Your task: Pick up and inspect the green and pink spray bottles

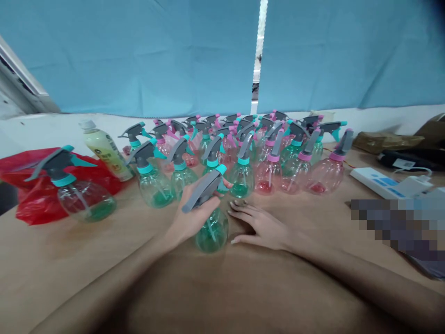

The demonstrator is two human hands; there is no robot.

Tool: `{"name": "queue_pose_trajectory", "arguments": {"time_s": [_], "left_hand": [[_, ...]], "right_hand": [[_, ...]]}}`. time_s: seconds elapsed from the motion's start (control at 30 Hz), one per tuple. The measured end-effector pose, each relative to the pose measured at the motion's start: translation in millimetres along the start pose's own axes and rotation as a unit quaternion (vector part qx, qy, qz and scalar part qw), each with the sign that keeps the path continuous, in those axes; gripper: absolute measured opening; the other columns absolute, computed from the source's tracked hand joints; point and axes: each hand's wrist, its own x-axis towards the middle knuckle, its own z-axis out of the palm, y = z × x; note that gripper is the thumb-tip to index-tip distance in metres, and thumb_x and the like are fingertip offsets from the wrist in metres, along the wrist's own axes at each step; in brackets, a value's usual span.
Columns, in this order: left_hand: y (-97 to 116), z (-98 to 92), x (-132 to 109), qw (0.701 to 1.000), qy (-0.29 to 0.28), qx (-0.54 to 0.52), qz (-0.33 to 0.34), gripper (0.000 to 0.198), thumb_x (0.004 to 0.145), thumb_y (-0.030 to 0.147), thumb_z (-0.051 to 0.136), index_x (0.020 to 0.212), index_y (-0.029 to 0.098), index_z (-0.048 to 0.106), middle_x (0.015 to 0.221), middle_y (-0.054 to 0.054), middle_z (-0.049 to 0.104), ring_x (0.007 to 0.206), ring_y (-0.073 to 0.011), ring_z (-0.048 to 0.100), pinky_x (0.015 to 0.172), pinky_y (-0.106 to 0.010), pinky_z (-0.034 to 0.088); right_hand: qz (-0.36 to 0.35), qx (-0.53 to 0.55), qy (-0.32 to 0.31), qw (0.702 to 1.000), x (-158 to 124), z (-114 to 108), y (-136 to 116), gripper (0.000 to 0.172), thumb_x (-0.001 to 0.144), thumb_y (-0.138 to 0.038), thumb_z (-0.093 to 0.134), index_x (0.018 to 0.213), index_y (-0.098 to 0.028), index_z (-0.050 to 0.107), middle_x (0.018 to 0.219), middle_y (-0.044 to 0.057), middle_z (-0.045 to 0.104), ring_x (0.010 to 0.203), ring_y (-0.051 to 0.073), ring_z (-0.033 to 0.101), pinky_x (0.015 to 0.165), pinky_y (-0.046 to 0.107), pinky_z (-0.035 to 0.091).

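My left hand is wrapped round the neck of a green spray bottle with a grey and turquoise trigger head. That bottle stands close in front of me, its clear green body showing below my fingers. To its right, my right hand lies flat on the table with fingers stretched out, holding nothing. Beyond both hands stand several more spray bottles, among them a green spray bottle and a pink spray bottle. Another green spray bottle is set apart on the left.
At the left are a red plastic bag and a tilted drink bottle. A white power strip with a plugged-in charger lies on the right. A blue curtain hangs behind the wooden table.
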Motion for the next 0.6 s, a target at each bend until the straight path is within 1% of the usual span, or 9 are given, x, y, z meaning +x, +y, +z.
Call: {"name": "queue_pose_trajectory", "arguments": {"time_s": [0.1, 0.13, 0.2, 0.3, 0.37, 0.47, 0.53, 0.6], "left_hand": [[1.2, -3.2, -1.9, 0.999, -0.008, 0.023, -0.023, 0.032, 0.077, 0.019, 0.047, 0.105, 0.027, 0.062, 0.074, 0.002, 0.063, 0.062, -0.0152, 0.056, 0.059, -0.027, 0.045], [2.1, -4.3, -2.1, 0.999, -0.011, 0.029, -0.027, 0.032, 0.077, 0.019, 0.047, 0.103, 0.027, 0.063, 0.073, 0.002, 0.062, 0.059, -0.0150, 0.054, 0.057, -0.027, 0.044], [4.1, -6.1, -1.8, 0.999, -0.012, 0.033, -0.016, 0.029, 0.075, 0.018, 0.047, 0.096, 0.027, 0.064, 0.075, 0.002, 0.063, 0.061, -0.0151, 0.054, 0.058, -0.027, 0.043], [5.0, -7.2, -1.6, 1.000, -0.006, 0.016, 0.009, 0.020, 0.073, 0.017, 0.048, 0.083, 0.026, 0.063, 0.080, 0.002, 0.064, 0.069, -0.0168, 0.057, 0.066, -0.029, 0.045], [3.8, -7.5, -2.6, 1.000, -0.002, 0.013, 0.001, 0.016, 0.073, 0.018, 0.048, 0.079, 0.026, 0.062, 0.078, 0.001, 0.064, 0.072, -0.0185, 0.058, 0.067, -0.030, 0.046], [1.3, -8.2, -4.6, 1.000, -0.008, 0.022, -0.016, 0.019, 0.076, 0.020, 0.048, 0.085, 0.026, 0.063, 0.078, -0.001, 0.065, 0.070, -0.0193, 0.059, 0.064, -0.031, 0.047], [-0.5, -9.4, -4.5, 1.000, -0.014, 0.021, -0.008, 0.027, 0.075, 0.019, 0.047, 0.095, 0.028, 0.064, 0.087, 0.000, 0.067, 0.076, -0.0200, 0.061, 0.069, -0.033, 0.048], [-3.3, -11.3, -2.4, 1.000, -0.004, 0.018, -0.003, 0.036, 0.075, 0.017, 0.047, 0.105, 0.030, 0.061, 0.098, 0.000, 0.066, 0.085, -0.0208, 0.061, 0.075, -0.034, 0.048]], "right_hand": [[-0.005, 0.007, -0.005, 1.000, 3.2, -0.1, -2.4, 0.077, 0.078, -0.066, 0.048, 0.137, -0.016, 0.040, 0.142, 0.013, 0.039, 0.133, 0.026, 0.032, 0.109, 0.045, 0.027], [-0.004, 0.010, -0.007, 1.000, 3.4, -0.5, -2.9, 0.077, 0.078, -0.066, 0.048, 0.137, -0.016, 0.040, 0.142, 0.012, 0.039, 0.133, 0.025, 0.032, 0.109, 0.045, 0.026], [-0.001, 0.014, -0.011, 1.000, 3.1, -1.5, -3.6, 0.077, 0.078, -0.066, 0.048, 0.137, -0.016, 0.040, 0.142, 0.012, 0.038, 0.133, 0.025, 0.031, 0.109, 0.045, 0.027], [0.004, 0.017, -0.014, 1.000, 2.6, -2.6, -4.1, 0.077, 0.078, -0.065, 0.049, 0.136, -0.017, 0.040, 0.142, 0.012, 0.038, 0.133, 0.025, 0.031, 0.109, 0.046, 0.027], [0.002, 0.021, -0.011, 1.000, 2.6, -2.7, -4.2, 0.077, 0.078, -0.064, 0.050, 0.137, -0.017, 0.039, 0.142, 0.012, 0.038, 0.133, 0.026, 0.031, 0.109, 0.047, 0.027], [0.000, 0.030, -0.010, 1.000, 2.8, -2.7, -4.2, 0.077, 0.077, -0.063, 0.052, 0.138, -0.018, 0.037, 0.143, 0.011, 0.037, 0.134, 0.026, 0.030, 0.110, 0.047, 0.026], [0.002, 0.032, -0.015, 0.999, 3.2, -3.1, -4.4, 0.078, 0.077, -0.064, 0.052, 0.138, -0.018, 0.037, 0.144, 0.011, 0.036, 0.134, 0.026, 0.030, 0.110, 0.047, 0.026], [0.004, 0.032, -0.025, 0.999, 3.8, -4.0, -4.9, 0.078, 0.077, -0.064, 0.051, 0.138, -0.017, 0.037, 0.143, 0.011, 0.036, 0.134, 0.025, 0.030, 0.110, 0.046, 0.026]]}}
